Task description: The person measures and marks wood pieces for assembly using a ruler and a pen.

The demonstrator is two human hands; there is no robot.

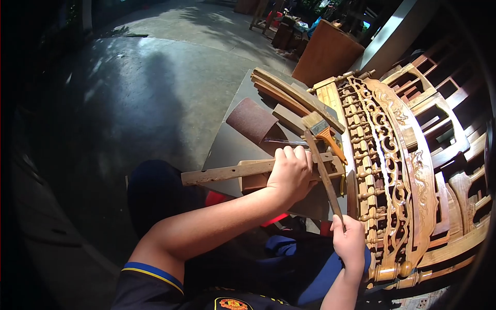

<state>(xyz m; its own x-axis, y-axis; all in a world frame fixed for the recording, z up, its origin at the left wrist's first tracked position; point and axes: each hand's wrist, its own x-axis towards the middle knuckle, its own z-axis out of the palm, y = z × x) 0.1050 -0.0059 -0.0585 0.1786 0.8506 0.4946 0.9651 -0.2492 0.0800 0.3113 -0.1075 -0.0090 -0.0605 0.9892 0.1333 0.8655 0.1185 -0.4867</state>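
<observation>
My left hand (292,173) is closed around a light wooden strip (222,172) with small dark holes along its face. The strip lies roughly level over a wooden block (254,182). In my right hand (349,240) is the lower end of a long, narrow brown bar (323,173), pinched with the thumb along it. The bar slants up and left, crossing the strip's right end just beside my left knuckles. A paintbrush (326,139) with an orange handle lies behind the bar. Curled brown sandpaper (252,121) rests beyond my left hand, near a clear slim rod (284,141).
Wooden slats (279,88) lie along the far edge of the grey work board (223,142). Close on my right stands a carved wooden panel (385,155) with turned spindles, and more wooden frames (439,124) beyond. Concrete floor (124,88) stretches to the left.
</observation>
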